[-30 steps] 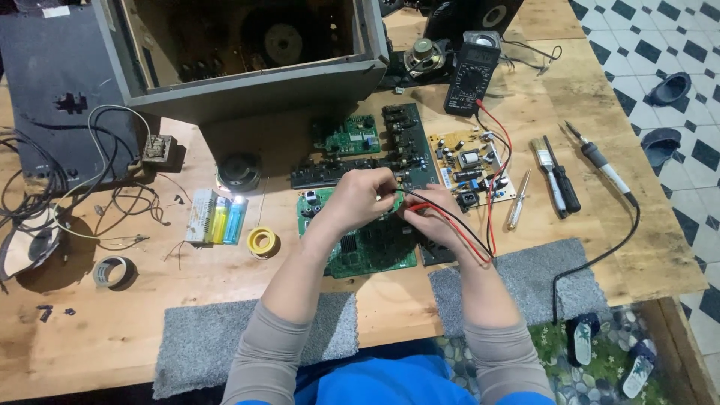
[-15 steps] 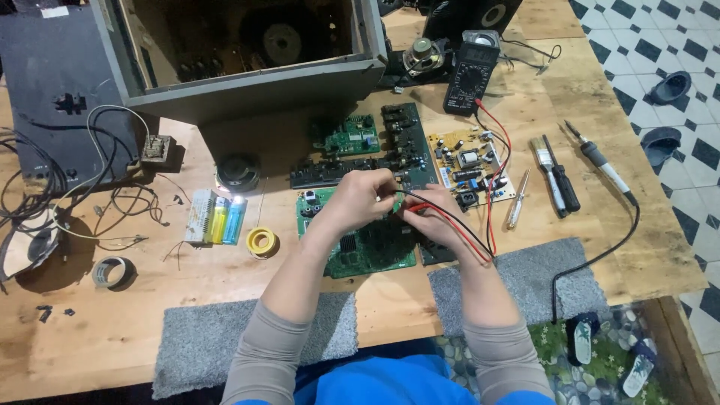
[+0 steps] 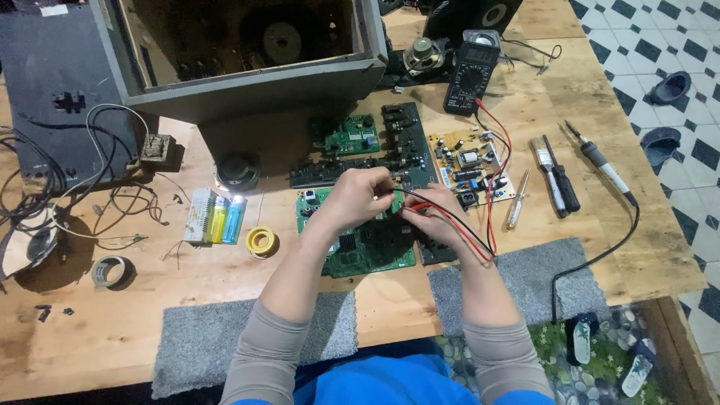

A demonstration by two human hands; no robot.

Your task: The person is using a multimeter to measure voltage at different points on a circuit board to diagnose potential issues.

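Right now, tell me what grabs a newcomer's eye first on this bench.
At the centre, the left hand and right hand press red and black probe leads onto a green circuit board. Behind them looms an open grey speaker cabinet, with a black multimeter to its right.

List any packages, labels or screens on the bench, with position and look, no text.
Multimeter: far edge, right of the open cabinet; black, upright oblong, grey screen on top.
Lighters: left of the green circuit board; yellow and blue, beside a whitish block.
White label: far left corner, small rectangle.
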